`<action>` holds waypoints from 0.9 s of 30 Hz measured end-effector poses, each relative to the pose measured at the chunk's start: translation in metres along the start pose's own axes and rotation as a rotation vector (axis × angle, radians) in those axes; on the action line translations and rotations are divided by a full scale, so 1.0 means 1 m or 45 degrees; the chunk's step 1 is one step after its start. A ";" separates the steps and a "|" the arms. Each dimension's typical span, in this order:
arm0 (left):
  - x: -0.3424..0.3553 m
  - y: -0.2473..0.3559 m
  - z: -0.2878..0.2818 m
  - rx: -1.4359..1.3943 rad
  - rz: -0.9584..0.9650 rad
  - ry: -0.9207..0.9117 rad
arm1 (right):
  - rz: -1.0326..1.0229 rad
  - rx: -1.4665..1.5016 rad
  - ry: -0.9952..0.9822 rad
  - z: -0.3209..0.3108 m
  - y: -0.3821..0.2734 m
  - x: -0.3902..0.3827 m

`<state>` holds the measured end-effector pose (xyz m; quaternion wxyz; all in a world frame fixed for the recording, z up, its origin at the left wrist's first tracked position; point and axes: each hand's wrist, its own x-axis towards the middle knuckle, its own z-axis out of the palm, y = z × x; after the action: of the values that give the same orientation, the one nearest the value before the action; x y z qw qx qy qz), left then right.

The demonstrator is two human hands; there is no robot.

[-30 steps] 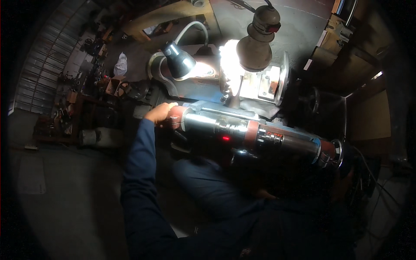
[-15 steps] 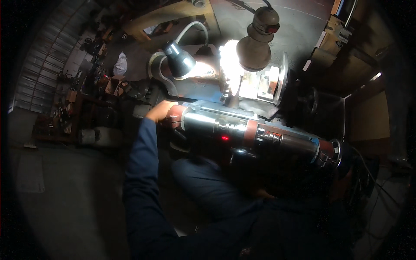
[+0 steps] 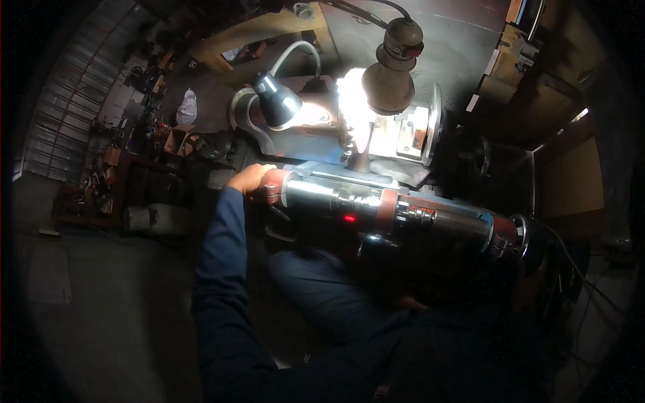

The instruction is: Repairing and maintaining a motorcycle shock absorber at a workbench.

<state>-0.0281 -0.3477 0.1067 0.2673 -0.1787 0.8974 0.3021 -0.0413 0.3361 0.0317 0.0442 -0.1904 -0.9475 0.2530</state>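
Observation:
A long steel spindle assembly (image 3: 309, 191) lies crosswise, with red housings (image 3: 387, 208), bright fittings and a small red light (image 3: 349, 218). My left hand (image 3: 247, 180) has its fingers wrapped on the red housing at the left end (image 3: 272, 187). At the right end is a metal ring handwheel (image 3: 521, 235); my right hand (image 3: 526, 272) is in deep shadow near it, fingers indistinct. Behind the spindle stands a machine body (image 3: 292, 148), brightly lit by a black gooseneck lamp (image 3: 275, 97), beside a dusty grey lamp-like head (image 3: 386, 91).
Tool clutter and a cardboard box (image 3: 178, 140) line the left side, near a white bag (image 3: 187, 107). A yellowish frame (image 3: 235, 33) is at the back. Wooden panels (image 3: 571, 174) and loose cables (image 3: 578, 269) are on the right. My bent leg (image 3: 316, 282) is below the spindle.
The whole view has shifted slightly, the scene sitting a little lower in the picture. My left hand stays on the left red housing; nothing else has visibly moved.

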 end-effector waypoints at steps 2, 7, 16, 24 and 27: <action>0.021 -0.086 0.035 -0.098 0.414 0.426 | -0.203 -0.066 0.228 0.006 0.001 -0.007; 0.021 -0.067 0.070 0.085 0.850 1.206 | -1.351 0.203 0.549 0.019 0.011 -0.044; 0.012 -0.028 0.029 -0.759 0.164 0.257 | -1.299 0.799 -1.509 0.135 -0.258 -0.170; -0.025 -0.030 0.073 -1.816 0.583 0.500 | -0.562 1.071 -1.550 0.229 -0.368 -0.247; -0.032 -0.042 0.066 -1.563 0.570 0.554 | -0.519 1.056 -1.423 0.226 -0.385 -0.267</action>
<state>0.0421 -0.3324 0.0618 -0.1375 -0.1646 0.6123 0.7610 0.0344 -0.1791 0.0297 -0.3317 0.1802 -0.6713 0.6379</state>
